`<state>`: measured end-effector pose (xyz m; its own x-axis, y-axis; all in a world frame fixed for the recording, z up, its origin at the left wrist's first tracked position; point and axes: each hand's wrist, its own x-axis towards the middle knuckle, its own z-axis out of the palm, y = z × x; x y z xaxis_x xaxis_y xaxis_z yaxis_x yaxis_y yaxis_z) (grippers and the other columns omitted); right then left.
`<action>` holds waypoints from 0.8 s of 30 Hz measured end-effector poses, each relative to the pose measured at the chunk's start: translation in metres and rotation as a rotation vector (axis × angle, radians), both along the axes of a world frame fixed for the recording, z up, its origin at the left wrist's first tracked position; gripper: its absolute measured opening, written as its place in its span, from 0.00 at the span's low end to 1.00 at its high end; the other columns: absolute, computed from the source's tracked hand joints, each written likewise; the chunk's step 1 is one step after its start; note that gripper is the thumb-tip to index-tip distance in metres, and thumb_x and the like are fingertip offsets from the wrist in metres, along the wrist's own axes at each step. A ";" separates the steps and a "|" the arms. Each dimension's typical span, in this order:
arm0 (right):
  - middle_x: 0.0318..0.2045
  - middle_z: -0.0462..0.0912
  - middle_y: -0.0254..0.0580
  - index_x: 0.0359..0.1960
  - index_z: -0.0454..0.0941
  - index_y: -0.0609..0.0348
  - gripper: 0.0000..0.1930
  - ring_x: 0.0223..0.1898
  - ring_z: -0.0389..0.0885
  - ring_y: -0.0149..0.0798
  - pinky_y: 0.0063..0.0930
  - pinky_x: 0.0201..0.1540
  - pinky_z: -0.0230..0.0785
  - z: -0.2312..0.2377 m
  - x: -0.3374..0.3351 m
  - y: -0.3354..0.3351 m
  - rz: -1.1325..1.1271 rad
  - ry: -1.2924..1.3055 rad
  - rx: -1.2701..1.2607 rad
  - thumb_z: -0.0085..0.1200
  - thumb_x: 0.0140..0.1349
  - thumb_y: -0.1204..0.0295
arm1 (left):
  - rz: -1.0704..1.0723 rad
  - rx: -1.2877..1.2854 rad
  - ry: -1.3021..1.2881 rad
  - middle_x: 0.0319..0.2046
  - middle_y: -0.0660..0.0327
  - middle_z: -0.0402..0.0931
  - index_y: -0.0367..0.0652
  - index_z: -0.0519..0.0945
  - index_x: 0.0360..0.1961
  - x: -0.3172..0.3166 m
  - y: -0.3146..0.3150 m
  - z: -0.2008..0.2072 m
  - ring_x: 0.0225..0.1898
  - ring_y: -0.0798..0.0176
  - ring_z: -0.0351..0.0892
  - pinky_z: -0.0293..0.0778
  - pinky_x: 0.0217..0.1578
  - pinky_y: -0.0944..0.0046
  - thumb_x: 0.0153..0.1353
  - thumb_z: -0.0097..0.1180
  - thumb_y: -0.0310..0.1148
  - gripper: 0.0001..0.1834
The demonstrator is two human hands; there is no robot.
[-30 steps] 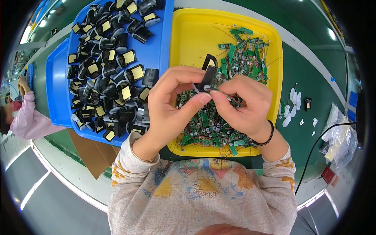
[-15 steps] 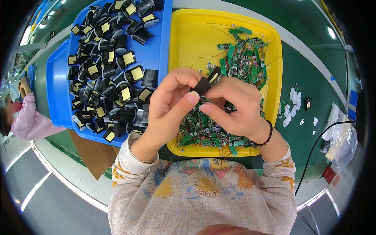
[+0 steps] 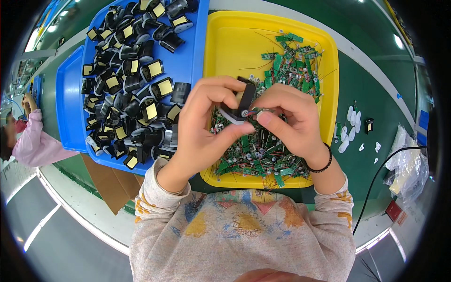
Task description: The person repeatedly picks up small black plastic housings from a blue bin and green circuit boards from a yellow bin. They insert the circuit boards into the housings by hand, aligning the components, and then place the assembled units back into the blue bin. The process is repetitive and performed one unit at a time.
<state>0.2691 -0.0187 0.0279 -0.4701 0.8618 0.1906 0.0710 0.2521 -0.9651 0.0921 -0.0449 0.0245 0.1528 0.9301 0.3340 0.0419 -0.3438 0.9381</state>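
Note:
My left hand (image 3: 199, 124) grips a black plastic housing (image 3: 247, 96) with a pale yellow pad, holding it over the yellow tray (image 3: 228, 35). A small round silvery part (image 3: 244, 113) shows at the housing's lower end. Thin wires (image 3: 254, 112) lead from there to my right hand (image 3: 293, 124), whose thumb and forefinger pinch them; whatever else lies inside that pinch is hidden. Beneath both hands, the tray holds a heap of small green circuit boards (image 3: 293, 68) with fine wires.
To the left, a blue tray (image 3: 190, 66) carries many similar black housings (image 3: 150, 110). White oval pieces (image 3: 352, 123) and one black part (image 3: 369, 125) lie on the green table at right, near a clear plastic bag (image 3: 408, 169) and a black cable (image 3: 369, 199). Another person (image 3: 37, 138) sits far left.
The housing has turned in my left fingers, so its yellow pad now faces left and its lower end shows. My right fingertips have moved slightly right, with wires visible between the hands.

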 end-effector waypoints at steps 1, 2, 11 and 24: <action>0.20 0.72 0.35 0.30 0.75 0.64 0.05 0.20 0.73 0.26 0.18 0.19 0.62 -0.002 0.000 0.000 0.003 0.076 -0.051 0.55 0.50 0.79 | 0.014 -0.053 -0.025 0.39 0.59 0.70 0.38 0.68 0.40 -0.002 0.000 0.000 0.40 0.69 0.70 0.65 0.41 0.71 0.46 0.60 0.21 0.19; 0.20 0.72 0.36 0.30 0.75 0.65 0.05 0.21 0.74 0.26 0.17 0.20 0.64 -0.002 -0.001 -0.001 0.005 0.130 -0.118 0.55 0.50 0.80 | 0.027 -0.107 -0.051 0.38 0.60 0.70 0.38 0.68 0.41 -0.006 0.000 -0.001 0.39 0.70 0.70 0.64 0.39 0.72 0.46 0.59 0.20 0.19; 0.24 0.76 0.37 0.30 0.70 0.64 0.05 0.23 0.77 0.26 0.16 0.25 0.71 0.003 -0.002 -0.007 -0.005 0.269 -0.455 0.54 0.54 0.79 | -0.131 -0.607 -0.409 0.39 0.55 0.75 0.39 0.63 0.48 -0.007 0.002 0.007 0.41 0.68 0.73 0.67 0.44 0.70 0.56 0.51 0.23 0.19; 0.22 0.74 0.35 0.32 0.66 0.61 0.07 0.21 0.77 0.26 0.18 0.24 0.72 0.000 -0.006 -0.005 -0.018 0.465 -0.615 0.52 0.56 0.78 | -0.071 -0.456 -0.223 0.30 0.62 0.75 0.40 0.63 0.49 0.000 -0.001 -0.004 0.28 0.74 0.69 0.62 0.29 0.75 0.52 0.57 0.23 0.24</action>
